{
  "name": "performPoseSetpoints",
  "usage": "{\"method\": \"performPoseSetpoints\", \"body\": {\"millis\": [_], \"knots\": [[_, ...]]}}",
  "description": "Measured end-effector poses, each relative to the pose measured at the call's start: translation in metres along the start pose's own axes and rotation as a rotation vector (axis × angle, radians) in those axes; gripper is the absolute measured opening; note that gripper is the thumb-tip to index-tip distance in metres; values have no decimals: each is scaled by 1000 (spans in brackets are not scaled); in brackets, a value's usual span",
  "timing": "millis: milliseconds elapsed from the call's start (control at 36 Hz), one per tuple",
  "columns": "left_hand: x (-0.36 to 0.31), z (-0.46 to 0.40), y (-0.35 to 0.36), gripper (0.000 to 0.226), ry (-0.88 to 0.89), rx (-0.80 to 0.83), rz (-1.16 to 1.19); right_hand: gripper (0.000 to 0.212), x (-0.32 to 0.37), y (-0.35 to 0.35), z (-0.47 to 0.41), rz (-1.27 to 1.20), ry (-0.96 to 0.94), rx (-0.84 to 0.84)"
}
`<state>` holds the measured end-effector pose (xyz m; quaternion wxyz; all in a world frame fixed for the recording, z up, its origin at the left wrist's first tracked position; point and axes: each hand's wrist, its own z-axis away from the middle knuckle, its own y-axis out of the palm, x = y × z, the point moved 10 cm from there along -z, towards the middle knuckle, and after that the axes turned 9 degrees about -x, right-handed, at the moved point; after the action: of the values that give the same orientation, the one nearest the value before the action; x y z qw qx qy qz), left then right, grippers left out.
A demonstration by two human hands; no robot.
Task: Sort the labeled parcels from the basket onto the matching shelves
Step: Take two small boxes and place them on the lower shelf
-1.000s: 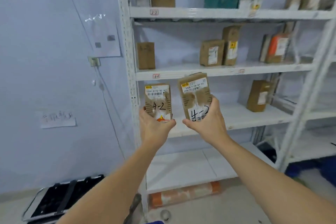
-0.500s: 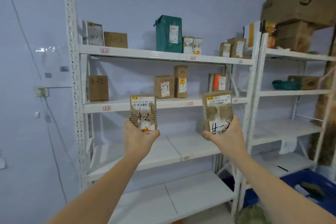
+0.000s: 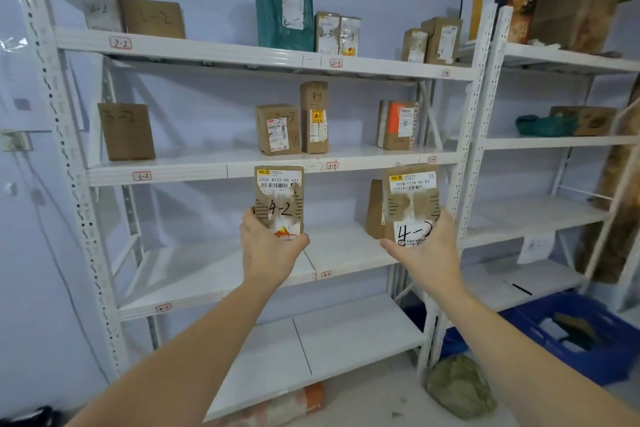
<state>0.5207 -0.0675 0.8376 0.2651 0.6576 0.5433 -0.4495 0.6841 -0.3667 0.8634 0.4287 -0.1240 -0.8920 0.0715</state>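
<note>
White shelving (image 3: 221,168) now fills the view; left hand (image 3: 266,250) and right hand (image 3: 424,250) each grip a 4-2 parcel (image 3: 280,201), moved apart, 4-2 tag (image 3: 162,307) lower left.

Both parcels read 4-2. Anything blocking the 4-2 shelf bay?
Nothing visible. The 4-2 tag marks the left bay, bare shelf below and left of the left parcel. The only box there stands behind the right parcel.

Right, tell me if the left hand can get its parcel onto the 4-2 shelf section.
Probably yes. The left hand holds its 4-2 parcel just above the shelf tagged 4-2, and that stretch lies bare below and left of it, with nothing in between.
</note>
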Motion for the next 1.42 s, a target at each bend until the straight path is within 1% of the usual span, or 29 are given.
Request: {"method": "performPoseSetpoints", "body": {"millis": [139,361,444,528,639,694,806,917,1000,1083,1167,1250,1333,1417], "knots": [[12,-9,43,98,2,17,-12,100,-26,21,-21,13,20,5],[27,-37,111,96,-17,60,-32,103,-54,53,-70,18,5,5],[28,-54,133,96,-21,62,-29,100,-67,70,-92,-7,35,4],[36,-69,149,96,-22,54,-47,98,-82,95,-110,-21,31,45],[56,-90,161,99,-22,32,-100,107,-100,139,-131,-45,10,119],[68,-98,162,100,-31,8,-113,106,-106,164,-141,-78,-2,160],[93,-111,150,97,-79,-95,-139,99,-108,219,-147,-126,-50,274],[120,-121,124,90,-172,-183,-197,104,-96,280,-140,-175,-99,399],[142,-121,93,87,-208,-240,-246,109,-87,323,-122,-233,-108,484],[162,-124,53,85,-234,-294,-343,109,-71,364,-94,-261,-124,574],[179,-137,12,87,-247,-363,-371,109,-50,405,-71,-286,-141,649],[195,-152,-20,89,-243,-385,-394,107,-32,441,-54,-299,-158,693],[218,-168,-48,86,-241,-388,-438,106,-20,477,-37,-296,-175,732],[248,-186,-71,85,-271,-392,-446,108,-15,512,-24,-310,-142,737]]}}
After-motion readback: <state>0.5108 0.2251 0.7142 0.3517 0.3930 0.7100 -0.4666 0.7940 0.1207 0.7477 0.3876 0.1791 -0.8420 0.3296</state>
